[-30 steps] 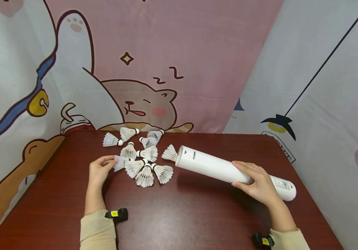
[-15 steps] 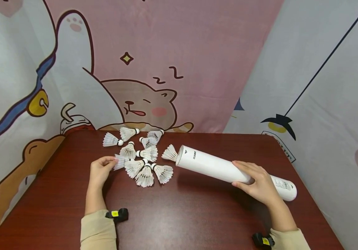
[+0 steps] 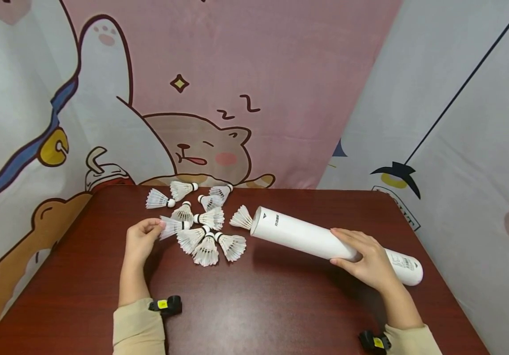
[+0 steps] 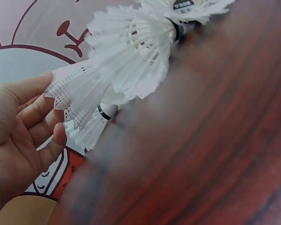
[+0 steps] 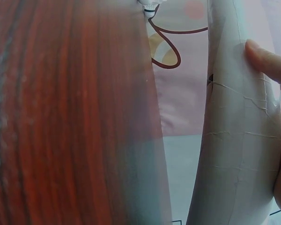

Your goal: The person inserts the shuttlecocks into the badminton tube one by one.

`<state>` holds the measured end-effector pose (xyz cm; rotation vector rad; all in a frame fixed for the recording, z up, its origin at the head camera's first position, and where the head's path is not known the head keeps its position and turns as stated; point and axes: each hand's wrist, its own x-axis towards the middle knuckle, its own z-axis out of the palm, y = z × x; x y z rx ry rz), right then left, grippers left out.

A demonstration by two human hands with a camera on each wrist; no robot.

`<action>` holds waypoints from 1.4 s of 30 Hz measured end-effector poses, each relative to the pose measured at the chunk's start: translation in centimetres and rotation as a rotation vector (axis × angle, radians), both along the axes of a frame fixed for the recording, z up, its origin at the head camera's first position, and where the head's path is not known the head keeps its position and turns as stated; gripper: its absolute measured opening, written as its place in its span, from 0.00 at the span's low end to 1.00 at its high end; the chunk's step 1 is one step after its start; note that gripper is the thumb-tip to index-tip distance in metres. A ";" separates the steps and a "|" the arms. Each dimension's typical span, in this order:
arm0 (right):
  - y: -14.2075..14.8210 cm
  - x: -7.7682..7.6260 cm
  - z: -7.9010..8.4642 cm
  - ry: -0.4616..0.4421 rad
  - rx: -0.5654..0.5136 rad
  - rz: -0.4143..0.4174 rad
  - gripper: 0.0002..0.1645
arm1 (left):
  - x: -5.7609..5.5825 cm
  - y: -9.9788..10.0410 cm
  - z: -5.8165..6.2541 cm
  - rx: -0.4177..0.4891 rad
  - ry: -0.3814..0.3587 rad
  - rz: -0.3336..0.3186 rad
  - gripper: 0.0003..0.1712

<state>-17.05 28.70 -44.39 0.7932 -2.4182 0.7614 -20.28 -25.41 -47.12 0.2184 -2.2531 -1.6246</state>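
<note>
My left hand (image 3: 141,240) pinches the skirt edge of a white shuttlecock (image 3: 172,227) between thumb and fingers. In the left wrist view, that shuttlecock's netted skirt (image 4: 77,96) meets the fingertips and overlaps a feathered shuttlecock (image 4: 136,51). With my right hand (image 3: 367,259) I grip a long white shuttlecock tube (image 3: 301,235), which lies slanted with its mouth facing left. One shuttlecock (image 3: 241,217) pokes out of that mouth, skirt outward. The right wrist view shows creases along the tube (image 5: 234,131) and my thumb across its side.
Several more shuttlecocks (image 3: 205,251) lie clustered left of the tube on the dark red-brown table (image 3: 245,305). Two (image 3: 184,189) (image 3: 221,192) sit by its back edge. A cartoon-printed cloth (image 3: 290,98) hangs behind. Each wrist wears a small black camera (image 3: 170,305).
The pinched shuttlecock has shifted slightly left and up with my left hand, and its dark band now shows more. My right hand and the tube stay almost still.
</note>
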 end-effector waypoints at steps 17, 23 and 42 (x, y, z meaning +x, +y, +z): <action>-0.1 0.1 0.2 0.004 0.002 0.006 0.46 | 0.4 1.0 2.5 0.011 0.069 -0.005 0.09; 0.0 0.1 0.1 -0.016 0.007 -0.003 0.46 | 1.3 2.6 5.1 0.066 0.075 -0.039 0.08; 0.1 0.1 -0.1 -0.023 -0.007 -0.007 0.46 | 1.8 7.2 8.1 0.043 0.186 -0.228 0.03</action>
